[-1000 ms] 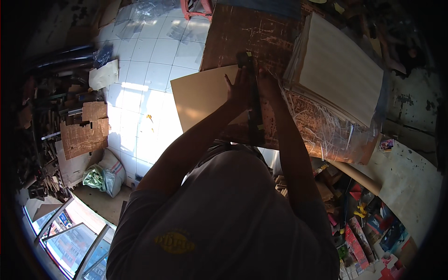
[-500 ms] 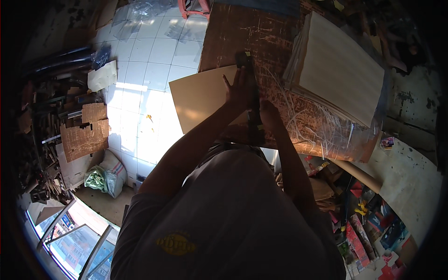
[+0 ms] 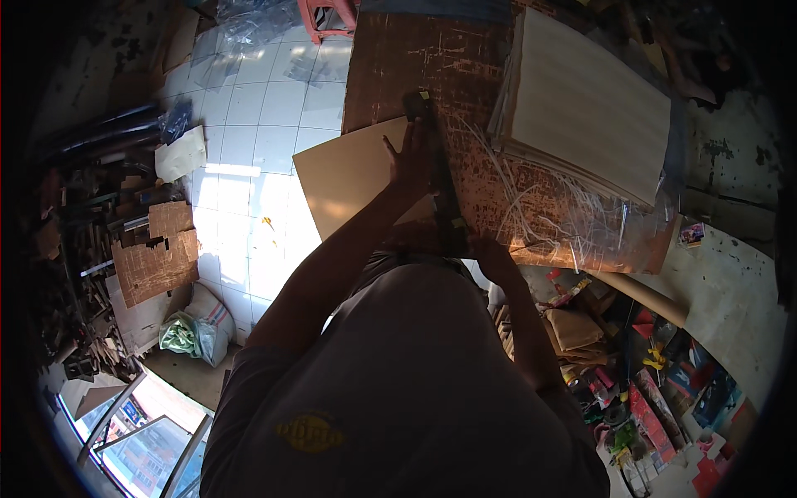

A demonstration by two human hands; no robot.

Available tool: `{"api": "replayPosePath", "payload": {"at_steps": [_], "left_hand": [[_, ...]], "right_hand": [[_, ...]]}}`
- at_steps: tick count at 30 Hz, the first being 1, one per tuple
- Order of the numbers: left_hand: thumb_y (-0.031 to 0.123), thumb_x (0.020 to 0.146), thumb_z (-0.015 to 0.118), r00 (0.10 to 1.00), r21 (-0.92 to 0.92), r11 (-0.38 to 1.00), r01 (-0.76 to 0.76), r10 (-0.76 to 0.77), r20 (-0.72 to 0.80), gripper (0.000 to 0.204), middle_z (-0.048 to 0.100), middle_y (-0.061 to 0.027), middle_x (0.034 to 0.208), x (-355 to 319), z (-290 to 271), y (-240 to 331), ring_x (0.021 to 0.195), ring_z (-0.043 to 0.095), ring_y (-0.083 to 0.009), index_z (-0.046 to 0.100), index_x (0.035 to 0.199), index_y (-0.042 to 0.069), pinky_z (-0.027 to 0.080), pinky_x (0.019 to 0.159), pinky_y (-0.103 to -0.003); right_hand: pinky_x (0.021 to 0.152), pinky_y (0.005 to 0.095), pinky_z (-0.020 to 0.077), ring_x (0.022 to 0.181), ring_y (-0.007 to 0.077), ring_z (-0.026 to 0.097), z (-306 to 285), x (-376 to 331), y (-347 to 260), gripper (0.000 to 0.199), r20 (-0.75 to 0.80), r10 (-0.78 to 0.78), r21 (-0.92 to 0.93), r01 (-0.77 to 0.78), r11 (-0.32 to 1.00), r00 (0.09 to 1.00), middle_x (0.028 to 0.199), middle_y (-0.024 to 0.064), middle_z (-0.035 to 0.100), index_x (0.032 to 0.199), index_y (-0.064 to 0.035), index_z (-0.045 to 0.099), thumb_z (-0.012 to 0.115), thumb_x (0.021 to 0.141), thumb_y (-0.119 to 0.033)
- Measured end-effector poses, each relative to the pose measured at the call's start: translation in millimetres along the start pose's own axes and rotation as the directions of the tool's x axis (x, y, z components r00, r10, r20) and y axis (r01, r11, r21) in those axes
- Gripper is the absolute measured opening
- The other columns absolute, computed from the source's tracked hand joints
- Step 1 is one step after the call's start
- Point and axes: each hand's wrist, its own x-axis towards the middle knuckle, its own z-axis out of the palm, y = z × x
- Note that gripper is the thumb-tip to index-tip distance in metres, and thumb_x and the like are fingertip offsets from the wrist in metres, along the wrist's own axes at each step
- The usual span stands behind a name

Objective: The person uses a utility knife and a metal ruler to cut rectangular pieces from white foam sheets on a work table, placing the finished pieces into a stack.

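A tan sheet (image 3: pixel 349 174) lies on a scratched brown work board (image 3: pixel 390 58), partly overhanging its left edge. A long dark straightedge (image 3: pixel 442 195) runs along the sheet's right side. My left hand (image 3: pixel 408 156) presses flat on the straightedge near its far end, fingers spread. My right hand (image 3: pixel 491 251) is at the straightedge's near end, close to my body, with its fingers curled. What it holds is hidden. Thin pale offcut strips (image 3: pixel 531 199) lie to the right of the straightedge.
A stack of pale sheets (image 3: pixel 589 108) in clear plastic fills the board's right part. White floor tiles (image 3: pixel 266 108) lie to the left, with cardboard pieces (image 3: pixel 154 257), a sack (image 3: pixel 199 328) and a pink stool (image 3: pixel 328 17). A cardboard tube (image 3: pixel 639 295) and colourful packets (image 3: pixel 656 398) sit at the right.
My right hand has drawn back along the straightedge from beside my left hand toward my body. My left hand has stayed pressed on the straightedge.
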Motion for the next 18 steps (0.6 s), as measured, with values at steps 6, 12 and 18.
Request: {"api": "replayPosePath", "payload": {"at_steps": [6, 12, 18], "left_hand": [[0.071, 0.063, 0.087, 1.0, -0.03, 1.0, -0.008, 0.007, -0.016, 0.134, -0.002, -0.0254, 0.175, -1, 4, -4, 0.164, -0.001, -0.0377, 0.028, 0.164, 0.006, 0.019, 0.114, -0.084], [0.071, 0.061, 0.089, 0.998, -0.031, 0.999, -0.013, 0.011, -0.063, 0.134, 0.0, -0.0252, 0.174, 0, 6, -5, 0.163, 0.003, -0.0376, 0.029, 0.164, 0.008, 0.02, 0.112, -0.086], [0.07, 0.061, 0.089, 0.997, -0.041, 0.999, -0.022, 0.019, -0.071, 0.135, 0.001, -0.0245, 0.175, 0, 4, -3, 0.163, 0.004, -0.0377, 0.029, 0.163, 0.007, 0.02, 0.112, -0.086]], "right_hand": [[0.086, 0.052, 0.0527, 0.096, 0.0427, 0.067, -43, 64, -46, 0.045, 0.056, 0.034, -0.16, -0.025, 0.987, 0.998, 0.102, 0.0252, 0.068, 0.111, 0.0032, 0.064, 0.038, 0.113, -0.033], [0.085, 0.0533, 0.0525, 0.096, 0.0451, 0.067, -8, 90, -46, 0.052, -0.042, 0.108, -0.099, -0.111, 0.989, 0.993, 0.096, 0.0264, 0.067, 0.109, 0.0042, 0.062, 0.029, 0.115, -0.036], [0.089, 0.0564, 0.0526, 0.1, 0.0477, 0.067, 20, 67, -18, 0.047, 0.005, 0.011, -0.252, -0.009, 0.968, 1.0, 0.11, 0.0264, 0.068, 0.113, 0.004, 0.059, 0.03, 0.116, -0.032]]}}
